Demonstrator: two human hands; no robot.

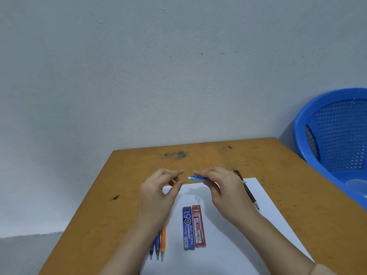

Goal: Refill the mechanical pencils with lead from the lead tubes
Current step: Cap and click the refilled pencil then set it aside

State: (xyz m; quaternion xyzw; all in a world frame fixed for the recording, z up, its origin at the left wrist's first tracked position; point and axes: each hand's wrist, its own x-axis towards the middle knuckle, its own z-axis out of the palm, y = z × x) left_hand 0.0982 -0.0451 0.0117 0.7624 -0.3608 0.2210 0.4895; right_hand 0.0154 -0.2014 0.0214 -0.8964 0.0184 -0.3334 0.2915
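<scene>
Step in hand: opening the back end of one pencil, by my reading; no lead is out yet and both tubes look closed.
Right hand [222,185]: fingers curled round a blue pencil [198,178], held above the sheet of paper [228,245] with its white end pointing at the other hand.
Left hand [158,189]: just beside that white end, thumb and forefinger drawn close together; I cannot tell whether they pinch anything.
Small pale bit [197,198]: lies on the paper under the hands, perhaps a cap; too small to be sure.
Next move: likely a fine pinch on the white end to pull it off, then a tube picked up. The pencil needs to stay steady and the loose parts on the paper.
Pencils, counted: five. One is held, three pencils [157,245] lie side by side partly under the left forearm, and a dark pencil [248,192] lies along the paper's right edge.
Lead tubes, counted: two, a blue tube [187,229] and a red tube [199,227], touching, flat on the paper between the forearms.
Around: a brown table [139,165] and a blue basket [337,135] at the right.
</scene>
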